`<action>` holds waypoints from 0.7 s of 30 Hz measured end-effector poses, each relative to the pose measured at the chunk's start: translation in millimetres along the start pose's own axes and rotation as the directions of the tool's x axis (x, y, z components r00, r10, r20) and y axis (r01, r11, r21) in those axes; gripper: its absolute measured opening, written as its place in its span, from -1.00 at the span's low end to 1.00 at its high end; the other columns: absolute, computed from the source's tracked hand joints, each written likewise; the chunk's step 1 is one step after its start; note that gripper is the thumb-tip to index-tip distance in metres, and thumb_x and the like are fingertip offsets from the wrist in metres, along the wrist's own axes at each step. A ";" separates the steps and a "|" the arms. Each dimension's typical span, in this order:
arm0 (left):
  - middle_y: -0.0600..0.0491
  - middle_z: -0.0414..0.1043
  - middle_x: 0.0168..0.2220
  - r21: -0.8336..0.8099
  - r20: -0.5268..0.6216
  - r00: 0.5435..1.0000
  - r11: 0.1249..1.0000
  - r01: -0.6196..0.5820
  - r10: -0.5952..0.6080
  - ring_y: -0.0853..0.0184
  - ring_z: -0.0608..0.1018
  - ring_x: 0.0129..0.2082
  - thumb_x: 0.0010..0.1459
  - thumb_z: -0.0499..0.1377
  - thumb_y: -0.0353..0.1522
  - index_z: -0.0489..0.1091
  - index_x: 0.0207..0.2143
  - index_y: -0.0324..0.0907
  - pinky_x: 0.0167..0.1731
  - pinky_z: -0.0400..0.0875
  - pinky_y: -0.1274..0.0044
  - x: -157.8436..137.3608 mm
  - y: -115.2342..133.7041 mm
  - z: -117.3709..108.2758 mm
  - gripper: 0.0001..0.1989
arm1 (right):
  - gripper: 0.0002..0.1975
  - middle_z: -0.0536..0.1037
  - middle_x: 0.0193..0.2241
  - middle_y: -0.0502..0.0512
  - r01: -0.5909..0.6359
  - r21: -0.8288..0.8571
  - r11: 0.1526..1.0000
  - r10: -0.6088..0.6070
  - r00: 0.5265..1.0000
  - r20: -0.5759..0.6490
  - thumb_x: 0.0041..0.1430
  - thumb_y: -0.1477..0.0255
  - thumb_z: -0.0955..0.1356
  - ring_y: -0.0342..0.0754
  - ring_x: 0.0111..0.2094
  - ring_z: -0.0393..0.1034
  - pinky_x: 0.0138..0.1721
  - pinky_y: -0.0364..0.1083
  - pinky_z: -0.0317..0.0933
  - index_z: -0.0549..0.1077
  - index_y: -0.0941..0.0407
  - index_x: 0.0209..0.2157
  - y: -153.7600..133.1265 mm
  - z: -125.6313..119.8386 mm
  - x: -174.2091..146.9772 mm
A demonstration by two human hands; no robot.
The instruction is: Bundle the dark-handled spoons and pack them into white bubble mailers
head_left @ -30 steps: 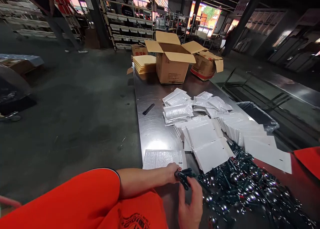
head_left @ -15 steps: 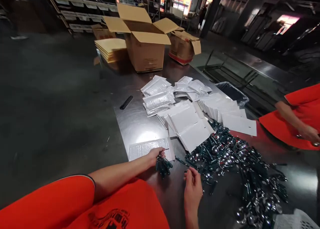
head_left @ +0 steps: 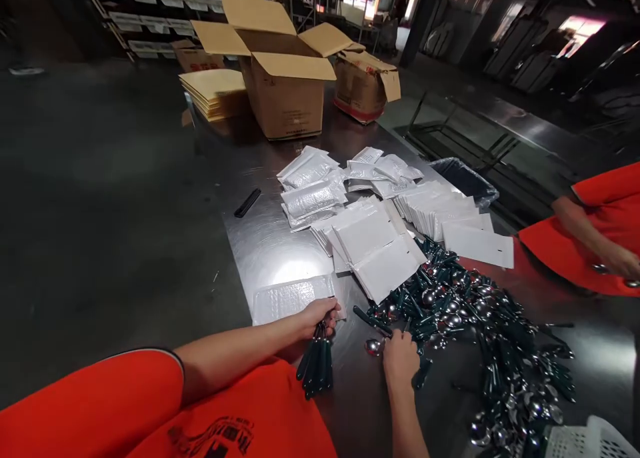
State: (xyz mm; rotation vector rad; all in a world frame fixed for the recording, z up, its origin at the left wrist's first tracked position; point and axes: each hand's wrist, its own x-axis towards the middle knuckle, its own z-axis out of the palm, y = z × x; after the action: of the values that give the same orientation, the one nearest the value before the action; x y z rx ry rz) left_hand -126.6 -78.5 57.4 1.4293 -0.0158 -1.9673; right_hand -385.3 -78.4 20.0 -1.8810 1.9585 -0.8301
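Note:
My left hand (head_left: 320,316) is closed around a bunch of dark-green-handled cutlery (head_left: 317,367), whose handles hang down below the fingers; the heads are hidden in my grip. My right hand (head_left: 401,359) is at the near left edge of a heaped pile of cutlery (head_left: 450,305) with green handles and shiny metal heads. Its fingers are closed at a spoon (head_left: 373,347), whose round bowl sticks out to the left. Under and behind my left hand lies a flat white bubble mailer (head_left: 293,298).
White mailers (head_left: 377,245) lie stacked beyond the pile, near filled-looking mailers (head_left: 313,198). A black object (head_left: 247,203) rests by the left table edge. Farther back are an open carton (head_left: 295,105) and yellow envelopes (head_left: 213,88). A white basket (head_left: 590,438) and a co-worker's hand (head_left: 620,261) are at right.
My left hand has turned, so the cutlery handles now hang straighter and lower. My right hand has moved slightly right and forward to the pile's edge, with a spoon bowl now showing beside it.

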 end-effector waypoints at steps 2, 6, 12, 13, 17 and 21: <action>0.22 0.25 -0.60 0.004 -0.011 1.000 1.000 0.014 -0.014 0.48 0.28 -0.70 0.47 0.09 -0.22 0.33 -0.33 -0.21 -0.62 0.16 0.63 -3.7 2.6 -1.2 -0.69 | -0.60 0.25 -0.50 0.02 0.006 -0.022 1.000 -0.006 1.000 -0.021 0.19 0.05 0.31 -0.09 -0.52 0.15 -0.48 -0.07 -0.16 0.35 0.05 -0.53 5.5 -6.4 3.8; 0.23 0.23 -0.61 0.005 -0.028 0.998 0.999 0.049 -0.049 0.49 0.27 -0.69 0.48 0.11 -0.13 0.32 -0.35 -0.22 -0.61 0.14 0.63 -10.0 3.9 -0.9 -0.61 | -0.57 0.27 -0.49 0.02 -0.013 -0.040 0.999 0.011 0.999 -0.045 0.17 -0.02 0.29 -0.09 -0.57 0.12 -0.49 -0.07 -0.17 0.38 0.04 -0.50 3.0 -15.5 -1.4; 0.21 0.22 -0.61 0.017 0.021 0.994 0.994 0.106 -0.106 0.48 0.26 -0.69 0.51 0.02 -0.11 0.33 -0.36 -0.22 -0.60 0.16 0.62 -11.1 -3.0 -1.8 -0.55 | -0.64 0.40 -0.58 0.09 -0.066 0.036 0.997 0.065 0.998 0.016 0.05 0.05 0.34 0.01 -0.59 0.29 -0.52 -0.03 0.04 0.47 0.04 -0.57 6.1 -28.8 0.1; 0.21 0.23 -0.60 0.017 0.031 0.994 0.994 0.107 -0.108 0.47 0.27 -0.69 0.48 0.07 -0.07 0.33 -0.37 -0.22 -0.60 0.17 0.63 -10.1 -3.8 -3.6 -0.54 | -0.65 0.46 -0.58 0.12 -0.088 0.053 0.995 0.086 0.996 0.032 0.03 0.06 0.35 0.05 -0.57 0.35 -0.52 -0.01 0.10 0.50 0.03 -0.57 8.7 -34.8 3.5; 0.19 0.22 -0.60 0.034 0.088 0.989 0.992 0.119 -0.122 0.47 0.28 -0.67 0.38 0.16 0.05 0.36 -0.39 -0.23 -0.60 0.19 0.63 -3.4 -7.9 -9.7 -0.48 | -0.62 0.64 -0.46 0.15 -0.205 0.212 0.955 0.183 0.976 0.121 0.05 0.01 0.40 0.13 -0.45 0.51 -0.45 0.04 0.34 0.68 0.00 -0.43 -0.7 -65.7 18.3; 0.14 0.26 -0.60 0.116 0.175 0.967 0.979 0.168 -0.187 0.40 0.36 -0.67 0.33 0.12 0.16 0.39 -0.40 -0.22 -0.61 0.27 0.60 4.8 -19.6 -2.0 -0.39 | -0.66 0.65 -0.31 0.13 -0.244 0.441 0.863 -0.033 0.846 0.533 0.13 0.08 0.42 0.04 -0.32 0.50 -0.26 0.00 0.42 0.73 0.02 -0.30 -62.9 -76.3 22.0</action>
State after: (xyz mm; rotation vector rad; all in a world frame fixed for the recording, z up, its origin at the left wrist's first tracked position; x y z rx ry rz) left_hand -135.8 -65.4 45.0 1.3448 -0.0731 -2.2710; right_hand -381.3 -83.4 121.1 -1.4648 1.3356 -0.6142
